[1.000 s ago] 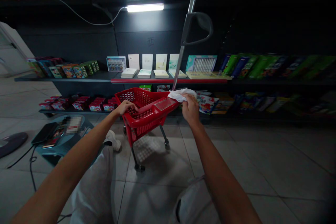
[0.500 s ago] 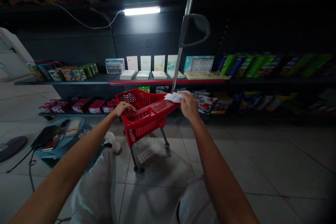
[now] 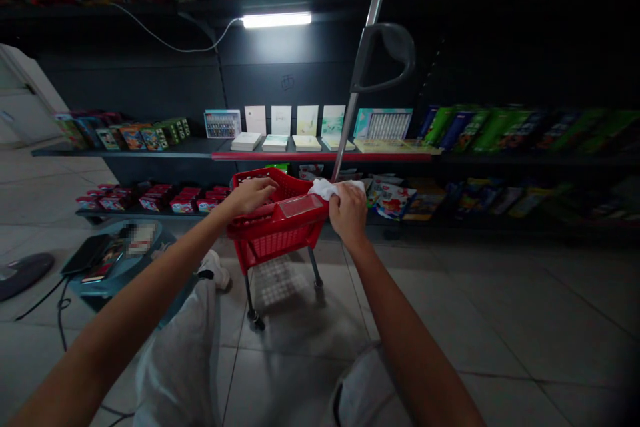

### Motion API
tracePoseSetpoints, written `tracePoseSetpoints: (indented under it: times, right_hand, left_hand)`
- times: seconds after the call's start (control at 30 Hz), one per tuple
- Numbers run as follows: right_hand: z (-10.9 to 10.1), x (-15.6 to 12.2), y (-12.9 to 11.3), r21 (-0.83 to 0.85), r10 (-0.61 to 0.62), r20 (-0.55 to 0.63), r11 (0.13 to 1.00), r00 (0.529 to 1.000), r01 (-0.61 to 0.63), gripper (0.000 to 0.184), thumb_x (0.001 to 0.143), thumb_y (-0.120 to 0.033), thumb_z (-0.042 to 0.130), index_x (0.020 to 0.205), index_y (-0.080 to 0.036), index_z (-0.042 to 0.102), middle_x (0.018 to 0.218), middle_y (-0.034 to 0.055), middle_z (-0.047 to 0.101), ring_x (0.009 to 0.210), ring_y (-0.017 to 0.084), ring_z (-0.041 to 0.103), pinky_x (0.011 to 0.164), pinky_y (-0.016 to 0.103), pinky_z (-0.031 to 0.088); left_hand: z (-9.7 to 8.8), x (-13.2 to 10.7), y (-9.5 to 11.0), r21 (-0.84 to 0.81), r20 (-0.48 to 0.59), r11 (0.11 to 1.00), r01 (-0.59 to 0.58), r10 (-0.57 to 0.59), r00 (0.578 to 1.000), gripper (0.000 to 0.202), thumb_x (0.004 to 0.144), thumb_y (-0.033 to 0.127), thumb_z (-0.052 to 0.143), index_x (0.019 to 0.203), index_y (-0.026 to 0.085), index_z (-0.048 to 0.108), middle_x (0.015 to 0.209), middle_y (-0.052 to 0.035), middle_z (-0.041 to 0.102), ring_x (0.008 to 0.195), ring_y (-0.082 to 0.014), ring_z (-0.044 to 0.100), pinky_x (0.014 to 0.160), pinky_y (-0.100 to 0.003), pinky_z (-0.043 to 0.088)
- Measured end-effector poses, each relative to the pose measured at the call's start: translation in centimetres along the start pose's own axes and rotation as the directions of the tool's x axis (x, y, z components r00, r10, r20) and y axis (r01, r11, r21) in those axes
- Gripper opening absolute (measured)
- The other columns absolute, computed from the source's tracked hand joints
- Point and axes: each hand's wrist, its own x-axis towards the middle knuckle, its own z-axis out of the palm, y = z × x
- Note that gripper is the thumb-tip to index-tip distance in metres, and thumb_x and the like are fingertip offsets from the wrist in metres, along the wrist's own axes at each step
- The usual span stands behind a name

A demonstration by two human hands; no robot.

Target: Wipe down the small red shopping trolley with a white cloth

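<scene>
A small red shopping cart (image 3: 273,240) with perforated basket walls stands on the floor in front of me. My left hand (image 3: 253,195) is at the left side of its basket, fingers stretched out over the opening. Whether its underside touches the rim is hidden. My right hand (image 3: 349,212) is closed on a white cloth (image 3: 325,189), pressed against the right end of the cart's handle. A clear panel (image 3: 303,206) is set in the handle between my hands. Behind the cloth, a slanted metal pole (image 3: 350,113) rises, with a grey loop grip (image 3: 384,57).
A shelf (image 3: 320,157) behind the cart carries notebooks, pen sets and packets. Snack bags (image 3: 395,200) and red boxes (image 3: 157,197) lie on the lower shelf. At left is a blue-grey stool (image 3: 155,233) with items on it, beside a cable (image 3: 60,320). A lamp (image 3: 277,20) glows above.
The cart has turned slightly, its near left leg shifting left. My left hand has moved right and up over the basket. My right hand and the cloth have slid a little left.
</scene>
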Motion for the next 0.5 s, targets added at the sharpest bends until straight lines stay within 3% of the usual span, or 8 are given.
tracePoseSetpoints:
  times: [0.1,0.2,0.3,0.5]
  right_hand:
    - [-0.1,-0.1,-0.5,-0.016,-0.003,-0.006,1.0,1.0,0.003,0.026,0.091,-0.017,0.044,0.102,-0.018,0.067,0.104,0.0144,0.07,0.106,0.031,0.059,0.106,0.049,0.044]
    - [-0.2,-0.3,-0.8,-0.008,0.0,-0.003,1.0,1.0,0.0,0.026,0.092,-0.017,0.044,0.103,-0.019,0.067,0.105,0.0144,0.07,0.106,0.031,0.059,0.106,0.049,0.043]
    - [-0.5,-0.6,-0.7,0.017,-0.003,0.021,1.0,1.0,0.003,0.029,0.092,-0.018,0.043,0.107,-0.019,0.067,0.108,0.015,0.07,0.11,0.032,0.059,0.108,0.05,0.042]
    - [-1.2,-0.9,-0.4,0.033,-0.084,0.076,0.996,0.994,0.081,0.029,0.092,-0.021,0.045,0.112,-0.018,0.066,0.113,0.0139,0.071,0.111,0.031,0.06,0.108,0.047,0.042]
  left_hand:
    - [2.4,-1.2,4.2,0.162,0.003,0.986,0.026,-0.027,1.0,0.044,0.102,0.047,0.043,0.12,0.021,0.073,0.131,-0.0104,0.072,0.12,-0.0292,0.067,0.104,-0.038,0.048]
    - [4.8,-2.4,6.3,0.287,0.01,0.957,0.032,-0.036,0.999,0.052,0.101,0.058,0.043,0.123,0.017,0.068,0.127,-0.0187,0.07,0.114,-0.0341,0.068,0.098,-0.043,0.049]
    - [5.6,-3.3,6.7,0.388,-0.031,0.921,-0.024,0.039,0.999,0.055,0.102,0.06,0.043,0.121,0.014,0.066,0.116,-0.0201,0.071,0.111,-0.0332,0.068,0.095,-0.041,0.049]
    - [4.0,-4.0,6.0,0.456,0.009,0.885,-0.093,0.1,0.995,0.053,0.104,0.059,0.039,0.115,0.016,0.067,0.11,-0.017,0.072,0.104,-0.0305,0.07,0.089,-0.038,0.049]
